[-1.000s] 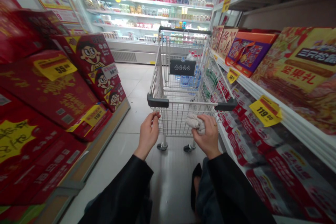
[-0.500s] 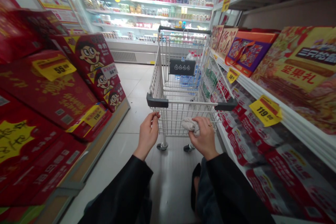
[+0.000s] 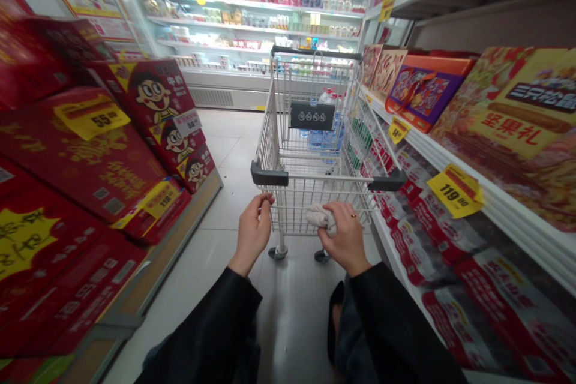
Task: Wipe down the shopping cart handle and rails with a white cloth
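A metal shopping cart [image 3: 310, 183] with black corner pieces stands directly in front of me, one end facing me. My left hand [image 3: 254, 225] is at its near left corner, fingers curled in at the wire edge; the fingertips are partly hidden. My right hand [image 3: 345, 231], with a ring on one finger, is closed around a crumpled greyish-white cloth [image 3: 318, 216]. The cloth lies against the wires of the cart's near end, below the top bar. A dark sign plate [image 3: 312, 116] with white round symbols is fixed farther along inside the cart.
Red gift boxes [image 3: 85, 156] are stacked on a low platform at left. Shelves with boxed snacks [image 3: 429, 87] and red-and-white packs [image 3: 499, 306] line the right, close to the cart. A lit refrigerated display [image 3: 216, 75] stands behind. Tiled floor [image 3: 225, 144] lies between.
My right hand has slid the cloth to the left and slightly down along the cart's near end. My left hand has stayed at the corner, and the cart stands where it was.
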`<action>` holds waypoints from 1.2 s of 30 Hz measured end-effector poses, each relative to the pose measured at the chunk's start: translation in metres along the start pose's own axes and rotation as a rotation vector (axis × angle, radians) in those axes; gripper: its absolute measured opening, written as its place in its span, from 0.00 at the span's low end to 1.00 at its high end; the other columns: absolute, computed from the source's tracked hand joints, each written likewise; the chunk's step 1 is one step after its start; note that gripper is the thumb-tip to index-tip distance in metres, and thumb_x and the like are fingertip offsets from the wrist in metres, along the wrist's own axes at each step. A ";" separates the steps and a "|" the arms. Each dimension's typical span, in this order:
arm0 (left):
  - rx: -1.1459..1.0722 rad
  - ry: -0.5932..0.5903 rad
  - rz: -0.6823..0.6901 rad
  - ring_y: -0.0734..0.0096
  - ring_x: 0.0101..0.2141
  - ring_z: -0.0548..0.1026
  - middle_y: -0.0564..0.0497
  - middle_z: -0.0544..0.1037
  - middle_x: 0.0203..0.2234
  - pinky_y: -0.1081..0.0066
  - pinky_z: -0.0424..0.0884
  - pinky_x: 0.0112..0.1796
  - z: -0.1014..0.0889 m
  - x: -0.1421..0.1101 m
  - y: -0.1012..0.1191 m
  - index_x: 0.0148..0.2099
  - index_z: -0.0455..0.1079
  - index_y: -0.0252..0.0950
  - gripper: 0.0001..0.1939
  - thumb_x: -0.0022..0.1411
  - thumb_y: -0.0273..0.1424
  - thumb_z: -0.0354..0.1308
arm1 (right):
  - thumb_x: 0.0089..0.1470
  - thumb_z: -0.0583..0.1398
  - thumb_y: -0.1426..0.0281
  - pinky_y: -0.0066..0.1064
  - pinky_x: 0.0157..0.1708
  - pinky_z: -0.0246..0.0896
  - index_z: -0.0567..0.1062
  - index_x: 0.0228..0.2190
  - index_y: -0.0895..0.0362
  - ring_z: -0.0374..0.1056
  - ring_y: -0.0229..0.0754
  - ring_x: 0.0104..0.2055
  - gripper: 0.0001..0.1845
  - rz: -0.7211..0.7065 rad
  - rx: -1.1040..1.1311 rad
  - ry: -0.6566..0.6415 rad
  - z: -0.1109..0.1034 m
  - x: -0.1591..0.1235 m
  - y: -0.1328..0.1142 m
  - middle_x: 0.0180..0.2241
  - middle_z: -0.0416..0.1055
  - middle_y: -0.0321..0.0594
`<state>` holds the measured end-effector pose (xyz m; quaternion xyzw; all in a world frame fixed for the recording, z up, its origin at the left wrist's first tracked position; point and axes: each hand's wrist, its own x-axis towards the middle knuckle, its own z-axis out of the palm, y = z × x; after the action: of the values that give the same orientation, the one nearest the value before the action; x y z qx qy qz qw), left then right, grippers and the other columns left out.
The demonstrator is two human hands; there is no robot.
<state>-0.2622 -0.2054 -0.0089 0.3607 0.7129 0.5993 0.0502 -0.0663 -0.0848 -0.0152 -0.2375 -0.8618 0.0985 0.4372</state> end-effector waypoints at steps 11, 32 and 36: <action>0.005 0.006 0.009 0.66 0.44 0.76 0.48 0.80 0.42 0.67 0.72 0.47 0.000 0.001 0.001 0.48 0.73 0.38 0.18 0.68 0.43 0.48 | 0.50 0.61 0.75 0.46 0.51 0.65 0.70 0.47 0.53 0.68 0.51 0.49 0.21 -0.030 0.016 0.082 0.003 0.000 -0.001 0.45 0.74 0.44; -0.005 0.013 0.005 0.68 0.44 0.76 0.50 0.80 0.42 0.69 0.72 0.46 0.002 -0.001 0.000 0.48 0.73 0.40 0.17 0.68 0.42 0.49 | 0.48 0.61 0.77 0.46 0.52 0.65 0.71 0.46 0.54 0.68 0.51 0.50 0.22 -0.016 0.007 0.012 0.004 -0.001 -0.001 0.45 0.74 0.44; 0.001 0.014 0.007 0.67 0.44 0.76 0.49 0.80 0.42 0.69 0.73 0.46 0.001 -0.001 0.003 0.47 0.73 0.39 0.17 0.68 0.43 0.49 | 0.50 0.61 0.76 0.46 0.51 0.65 0.70 0.48 0.53 0.68 0.52 0.50 0.22 -0.019 0.023 0.100 0.003 0.000 -0.004 0.46 0.74 0.44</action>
<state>-0.2600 -0.2046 -0.0071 0.3589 0.7122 0.6017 0.0431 -0.0693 -0.0880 -0.0157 -0.2291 -0.8400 0.0922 0.4831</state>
